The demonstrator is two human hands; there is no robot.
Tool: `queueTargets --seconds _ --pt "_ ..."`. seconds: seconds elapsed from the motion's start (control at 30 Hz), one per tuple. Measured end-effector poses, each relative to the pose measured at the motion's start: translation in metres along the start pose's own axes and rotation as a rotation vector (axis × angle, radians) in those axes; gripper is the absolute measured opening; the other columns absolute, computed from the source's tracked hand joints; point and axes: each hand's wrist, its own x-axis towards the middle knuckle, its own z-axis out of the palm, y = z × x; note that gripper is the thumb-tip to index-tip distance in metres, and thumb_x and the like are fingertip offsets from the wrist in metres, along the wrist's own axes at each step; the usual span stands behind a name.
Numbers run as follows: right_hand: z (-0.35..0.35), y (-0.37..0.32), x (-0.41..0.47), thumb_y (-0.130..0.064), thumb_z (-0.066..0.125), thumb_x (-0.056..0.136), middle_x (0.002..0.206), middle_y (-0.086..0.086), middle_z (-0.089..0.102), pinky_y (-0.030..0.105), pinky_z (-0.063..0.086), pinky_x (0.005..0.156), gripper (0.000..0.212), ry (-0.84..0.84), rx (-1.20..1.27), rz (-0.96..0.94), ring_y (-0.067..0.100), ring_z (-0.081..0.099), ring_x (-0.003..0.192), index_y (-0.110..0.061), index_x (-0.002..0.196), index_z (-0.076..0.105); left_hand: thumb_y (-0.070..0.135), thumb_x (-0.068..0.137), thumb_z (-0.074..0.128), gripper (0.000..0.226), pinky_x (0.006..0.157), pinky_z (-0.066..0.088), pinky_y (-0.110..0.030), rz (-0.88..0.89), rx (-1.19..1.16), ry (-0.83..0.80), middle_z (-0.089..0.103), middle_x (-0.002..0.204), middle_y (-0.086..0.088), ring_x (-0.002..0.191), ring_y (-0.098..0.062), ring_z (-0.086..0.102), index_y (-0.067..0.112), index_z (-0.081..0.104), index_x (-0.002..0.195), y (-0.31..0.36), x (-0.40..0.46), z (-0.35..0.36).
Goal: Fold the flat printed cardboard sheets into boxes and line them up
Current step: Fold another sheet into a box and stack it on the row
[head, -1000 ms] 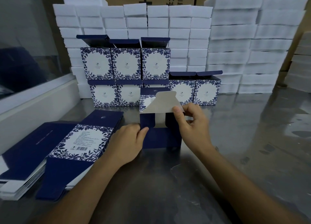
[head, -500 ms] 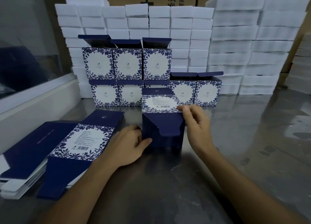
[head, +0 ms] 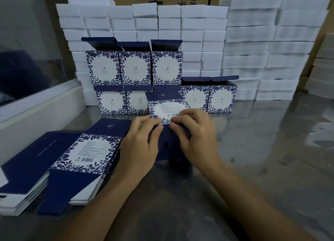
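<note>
Head cam only: half-folded box (head: 167, 110) sits on its side on steel table (head: 253, 168), just in front of lower row of finished boxes (head: 222, 97). Your left hand (head: 140, 143) grips box's left edge, thumb on navy flap (head: 165, 137). Right hand (head: 196, 134) has fingers curled over the flap and label edge, pressing in; it's blurred, so exact grip unclear. Risks, imo: push flap in skewed and tuck tab creases or bottom bows. Press too hard w/o left bracing and box slides back, knocking the row. Flat sheet stack (head: 79, 157) is touching left wrist, easy to nudge.
</note>
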Motion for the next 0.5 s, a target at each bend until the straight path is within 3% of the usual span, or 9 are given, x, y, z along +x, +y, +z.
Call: queueTargets --seconds 0.13,0.3,0.5 --pt "0.01 -0.016 -0.002 -0.016 0.067 0.092 0.105 0.0 0.069 0.054 0.044 0.086 0.013 -0.043 -0.021 -0.011 0.029 0.064 0.1 -0.02 0.099 0.077 0.022 0.097 0.056 0.023 0.062 0.054 -0.039 0.034 0.038 0.049 0.061 0.103 -0.007 0.085 -0.023 0.064 0.011 0.072 0.109 0.002 0.001 0.0" --pt "0.008 -0.014 0.005 -0.017 0.066 0.092 0.101 -0.002 0.065 0.053 0.044 0.08 0.009 -0.097 -0.003 0.034 0.027 0.058 0.099 -0.02 0.093 0.074 0.022 0.096 0.056 0.022 0.056 0.052 -0.041 0.056 0.056 0.084 0.062 0.097 -0.006 0.078 -0.025 0.064 0.009 0.072 0.103 0.005 0.003 0.002" --pt "0.003 0.002 0.002 -0.007 0.069 0.09 0.1 0.01 0.065 0.047 0.048 0.084 0.008 -0.024 0.085 0.033 0.034 0.058 0.096 -0.004 0.095 0.075 0.015 0.095 0.061 0.015 0.057 0.04 -0.026 0.052 0.068 0.094 0.061 0.092 -0.004 0.07 -0.019 0.059 0.007 0.072 0.101 0.003 0.004 0.001"
